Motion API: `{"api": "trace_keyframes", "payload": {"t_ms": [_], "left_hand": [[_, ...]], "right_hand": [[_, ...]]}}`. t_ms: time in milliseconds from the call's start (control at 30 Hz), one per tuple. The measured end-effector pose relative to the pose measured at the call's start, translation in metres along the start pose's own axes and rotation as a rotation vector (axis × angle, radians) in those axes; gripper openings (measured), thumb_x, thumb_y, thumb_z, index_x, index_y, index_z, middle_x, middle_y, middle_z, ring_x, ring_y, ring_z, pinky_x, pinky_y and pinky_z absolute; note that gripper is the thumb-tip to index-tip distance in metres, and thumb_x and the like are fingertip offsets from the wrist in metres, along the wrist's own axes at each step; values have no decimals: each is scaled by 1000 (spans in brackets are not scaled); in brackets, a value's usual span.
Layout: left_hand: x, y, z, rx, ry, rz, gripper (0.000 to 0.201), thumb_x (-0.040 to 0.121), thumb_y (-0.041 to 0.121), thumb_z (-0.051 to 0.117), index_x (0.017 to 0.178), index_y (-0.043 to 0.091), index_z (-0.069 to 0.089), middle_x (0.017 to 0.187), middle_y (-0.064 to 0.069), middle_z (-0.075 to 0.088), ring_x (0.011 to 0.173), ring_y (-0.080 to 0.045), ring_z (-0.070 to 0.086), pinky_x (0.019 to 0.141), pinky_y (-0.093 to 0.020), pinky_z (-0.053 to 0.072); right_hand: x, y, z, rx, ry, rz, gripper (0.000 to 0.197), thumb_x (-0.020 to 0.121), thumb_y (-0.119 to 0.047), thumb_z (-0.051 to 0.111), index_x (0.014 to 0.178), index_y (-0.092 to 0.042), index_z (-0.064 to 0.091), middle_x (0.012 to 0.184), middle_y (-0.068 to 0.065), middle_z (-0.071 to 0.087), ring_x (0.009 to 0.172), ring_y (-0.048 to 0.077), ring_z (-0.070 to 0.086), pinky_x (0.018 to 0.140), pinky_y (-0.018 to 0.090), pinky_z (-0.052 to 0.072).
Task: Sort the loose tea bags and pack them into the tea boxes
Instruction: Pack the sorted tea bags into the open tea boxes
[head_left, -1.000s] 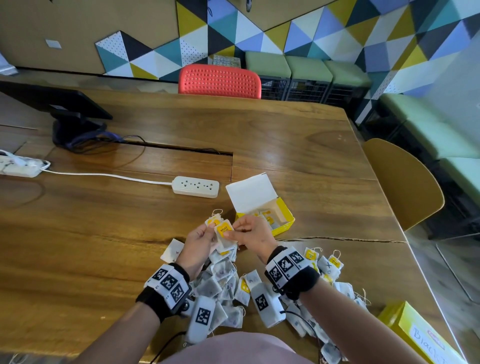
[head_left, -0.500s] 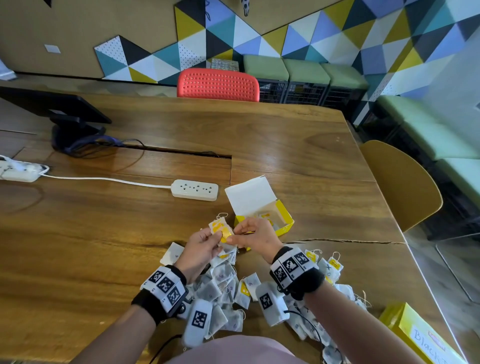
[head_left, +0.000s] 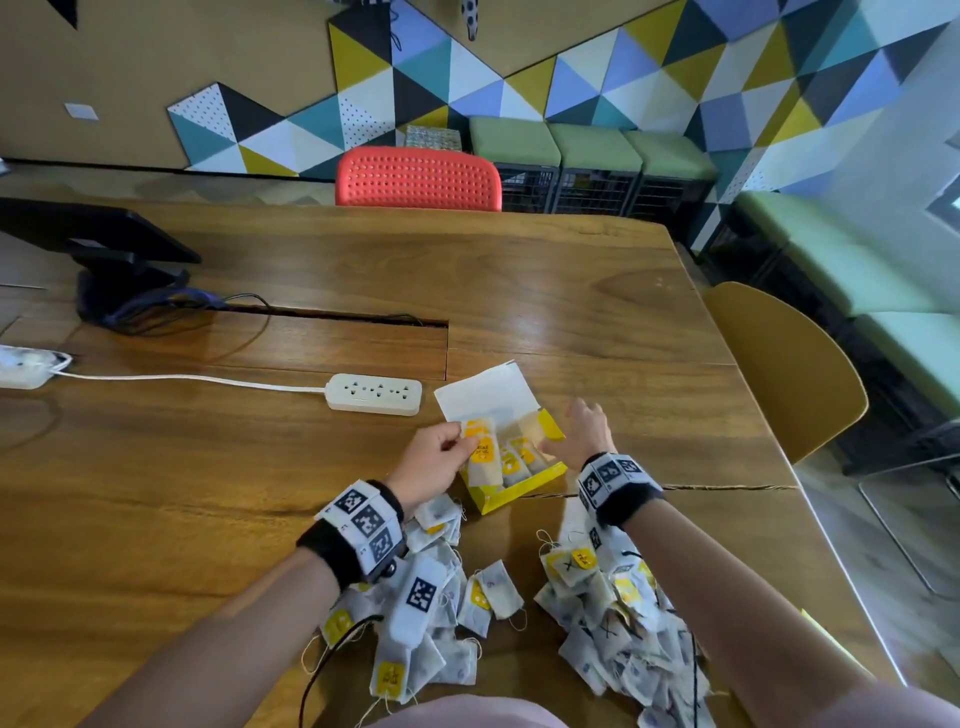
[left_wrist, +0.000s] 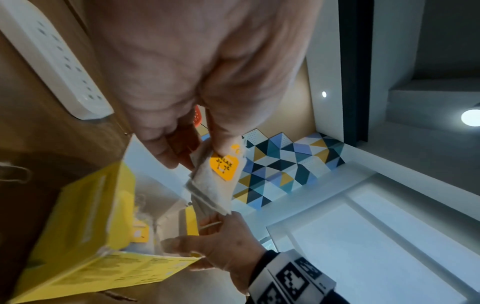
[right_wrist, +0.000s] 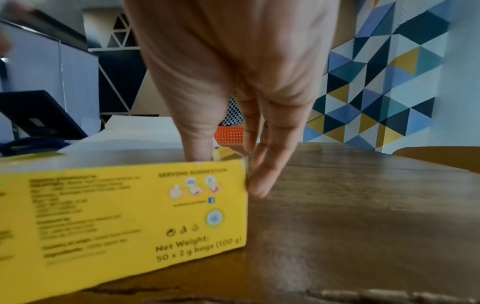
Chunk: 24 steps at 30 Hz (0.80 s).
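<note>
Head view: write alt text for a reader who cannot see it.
A person's left hand pinches a small stack of tea bags over an open yellow tea box on a wooden table, while the right hand steadies the box's right end. Loose tea bags lie heaped near the wrists.

Both forearms bare, no sleeves. Each wrist: black band w/ white block on top carrying black-and-white square marker tags. White cam pod w/ one more tag hangs under left wrist (head_left: 358, 530), thin black cable trailing off. Right wrist (head_left: 615, 486) same band. Pink garment at bottom edge.
</note>
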<state>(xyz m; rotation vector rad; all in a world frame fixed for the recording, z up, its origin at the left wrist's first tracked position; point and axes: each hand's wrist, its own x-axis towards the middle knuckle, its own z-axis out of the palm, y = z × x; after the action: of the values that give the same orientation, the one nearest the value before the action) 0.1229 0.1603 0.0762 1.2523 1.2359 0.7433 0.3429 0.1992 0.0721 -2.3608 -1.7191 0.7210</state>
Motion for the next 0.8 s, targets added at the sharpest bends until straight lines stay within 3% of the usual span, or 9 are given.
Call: {"api": "trace_keyframes", "payload": {"t_ms": [167,233,300,367,433,500,567,667,800], "left_hand": [[36,17,28,192,85,-10,32,95,19,57,64,15,58,70,-5,60,72,-22,59,82,-43,54],[52,16,39,265,93,-46,40,94,21,57,55,16,53,64,-4,59,71,-25,62,76,-35,56],[62,15,50,381,75,-94,45,95,25,57,52,17,48,60,-1,56,70,-24,59,60,-26,45],[69,15,61,465,69,-151,45,96,27,56,52,18,46,66,-5,57,72,-24,54,60,-25,37],[76,14,70,492,65,-207,39,96,26,57,59,12,56,82,-17,65,83,-31,61,68,-32,43],[85,9,76,514,89,-266,29,96,24,56,92,-1,71,108,-21,68,101,-33,64,79,-35,49],[91,3,76,594,97,-322,33,99,24,51,114,-1,66,118,-16,67,105,-29,64,81,-30,50],[96,-3,75,662,88,-330,28,95,19,53,115,3,65,114,-12,67,107,-28,63,79,-27,48],[97,-3,80,749,184,-320,28,97,30,54,115,14,68,115,-2,67,107,-18,63,89,-23,50]], "right_hand": [[6,0,6,-74,-29,-8,48,77,-12,72,116,-4,46,113,18,56,101,34,56,69,31,44],[4,0,8,7,1,-20,31,80,-22,65,102,-6,50,98,15,58,95,35,57,67,31,41],[2,1,8,53,16,-37,28,83,-37,55,84,-10,48,83,12,57,87,35,58,70,33,42],[-1,1,7,77,-8,-13,26,87,-31,56,74,-11,46,76,9,56,79,30,54,70,32,42],[-2,3,8,94,-27,12,25,84,-16,56,65,-13,42,73,10,53,75,27,48,66,28,38],[-4,3,9,82,-44,21,22,80,-10,56,63,-12,42,74,11,53,75,27,48,65,27,37],[-5,2,8,91,-61,30,15,80,-9,57,68,-11,48,77,11,56,78,27,50,65,26,37],[-5,3,8,115,-62,36,22,81,-8,57,64,-16,45,80,8,55,80,24,49,66,24,35],[-7,3,9,125,-54,3,3,82,-9,58,80,-12,58,81,7,57,79,23,50,66,23,35]]}}
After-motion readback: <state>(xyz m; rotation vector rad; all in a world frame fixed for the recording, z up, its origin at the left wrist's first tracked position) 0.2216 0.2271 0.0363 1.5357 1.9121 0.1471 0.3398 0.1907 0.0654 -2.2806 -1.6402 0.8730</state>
